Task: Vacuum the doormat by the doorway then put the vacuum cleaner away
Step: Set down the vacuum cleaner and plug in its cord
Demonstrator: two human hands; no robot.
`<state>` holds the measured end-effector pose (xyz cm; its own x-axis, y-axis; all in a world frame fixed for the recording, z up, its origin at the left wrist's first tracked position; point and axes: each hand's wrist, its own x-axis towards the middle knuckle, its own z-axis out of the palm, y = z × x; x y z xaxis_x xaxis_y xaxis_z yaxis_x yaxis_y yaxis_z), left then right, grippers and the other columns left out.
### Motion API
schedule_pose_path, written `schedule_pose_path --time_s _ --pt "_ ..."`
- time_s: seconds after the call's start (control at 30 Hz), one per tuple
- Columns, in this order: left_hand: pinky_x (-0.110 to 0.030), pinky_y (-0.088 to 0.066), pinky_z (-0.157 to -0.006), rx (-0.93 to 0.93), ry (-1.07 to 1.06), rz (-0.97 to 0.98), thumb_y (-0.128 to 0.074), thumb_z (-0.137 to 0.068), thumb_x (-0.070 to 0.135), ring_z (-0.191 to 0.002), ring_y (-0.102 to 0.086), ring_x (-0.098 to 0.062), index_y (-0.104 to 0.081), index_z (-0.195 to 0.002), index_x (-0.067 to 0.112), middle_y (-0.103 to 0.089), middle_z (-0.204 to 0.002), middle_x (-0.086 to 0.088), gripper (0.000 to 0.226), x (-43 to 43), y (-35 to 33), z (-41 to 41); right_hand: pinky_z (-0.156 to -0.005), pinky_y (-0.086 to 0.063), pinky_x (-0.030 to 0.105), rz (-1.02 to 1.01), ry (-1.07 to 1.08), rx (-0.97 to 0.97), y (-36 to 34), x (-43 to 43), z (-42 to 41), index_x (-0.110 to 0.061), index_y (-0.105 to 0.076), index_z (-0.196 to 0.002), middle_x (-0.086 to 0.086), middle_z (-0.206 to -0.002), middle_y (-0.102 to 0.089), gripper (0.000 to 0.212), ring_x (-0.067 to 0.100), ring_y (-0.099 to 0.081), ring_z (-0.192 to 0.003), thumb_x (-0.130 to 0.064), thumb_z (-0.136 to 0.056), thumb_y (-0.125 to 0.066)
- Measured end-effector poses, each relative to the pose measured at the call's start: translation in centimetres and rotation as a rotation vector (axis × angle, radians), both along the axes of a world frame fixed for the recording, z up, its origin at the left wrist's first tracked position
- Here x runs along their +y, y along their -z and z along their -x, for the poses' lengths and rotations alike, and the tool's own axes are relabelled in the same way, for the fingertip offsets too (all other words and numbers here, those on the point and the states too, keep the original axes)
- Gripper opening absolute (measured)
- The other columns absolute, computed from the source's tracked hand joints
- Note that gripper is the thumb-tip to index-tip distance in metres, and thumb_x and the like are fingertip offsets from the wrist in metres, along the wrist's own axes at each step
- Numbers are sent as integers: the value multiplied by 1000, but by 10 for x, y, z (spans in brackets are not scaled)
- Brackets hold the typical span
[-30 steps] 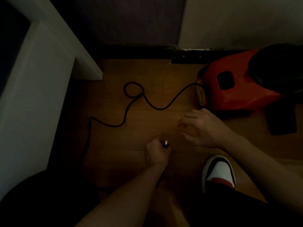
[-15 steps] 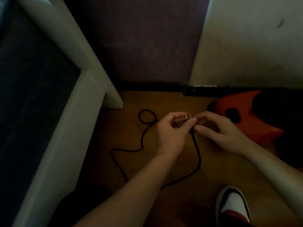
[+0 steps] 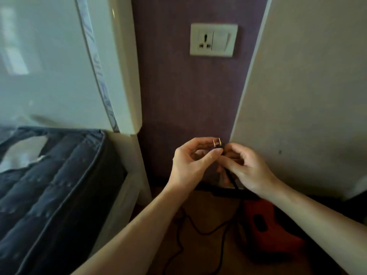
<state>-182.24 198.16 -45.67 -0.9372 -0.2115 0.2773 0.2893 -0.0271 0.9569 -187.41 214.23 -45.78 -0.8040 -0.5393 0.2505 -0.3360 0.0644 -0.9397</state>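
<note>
A black plug (image 3: pixel 217 146) with two brass prongs pointing up sits between my hands in front of the purple wall. My left hand (image 3: pixel 190 161) pinches the plug between thumb and fingers. My right hand (image 3: pixel 244 165) has its fingers curled round the black cord (image 3: pixel 231 178) just below the plug. The cord runs down and loops over the wooden floor (image 3: pixel 208 255) to the red vacuum cleaner (image 3: pixel 268 231) at the lower right. A white wall socket (image 3: pixel 213 39) with a switch is on the wall, well above the plug.
A white cabinet or headboard (image 3: pixel 111 76) stands at the left, with a dark quilted mattress (image 3: pixel 49 175) below it. A cream wall (image 3: pixel 307 96) fills the right side. A dark skirting runs along the base of the wall.
Both hands have risen from the floor with the plug, and my view has tilted up so the wall socket now shows. The right hand has closed on the cord.
</note>
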Motion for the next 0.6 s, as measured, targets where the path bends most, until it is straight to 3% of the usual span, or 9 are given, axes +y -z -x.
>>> schedule_pose_path --time_s 0.1,0.3,0.43,0.53,0.6 --pt "-21 -57 -77 99 -4 140 -79 -83 8 -87 -73 -10 -72 -113 9 -77 -101 -1 30 -21 -35 3 -44 -50 26 35 13 95 -36 -13 4 -6 -64 -102 2 -71 -67 25 27 -60 -52 -29 -92 -62" --pt "-19 -51 -70 149 -30 325 -77 -80 28 -85 -69 -5 -68 -114 27 -74 -108 5 34 -70 -94 22 -39 -39 31 -26 149 268 -78 -34 32 -15 -58 -93 9 -68 -61 11 28 -54 -38 -21 -101 -62" --pt "-30 -57 -87 138 -153 509 -74 -80 41 -98 -67 -3 -67 -120 31 -72 -110 16 41 -93 -109 49 -47 -43 37 -45 236 328 -91 -47 57 -21 -61 -89 8 -65 -62 14 20 -58 -44 -29 -99 -66" --pt "-26 -52 -94 166 -255 668 -71 -80 45 -106 -61 4 -64 -126 30 -65 -117 18 49 -99 -101 67 -53 -44 33 -49 298 397 -91 -56 75 -23 -64 -89 7 -71 -66 16 12 -60 -53 -37 -96 -65" --pt "-23 -47 -100 231 -321 781 -63 -76 54 -113 -57 1 -62 -129 29 -61 -123 16 58 -101 -98 81 -50 -42 28 -31 323 416 -90 -61 85 -17 -67 -89 7 -68 -65 14 8 -57 -47 -29 -98 -67"
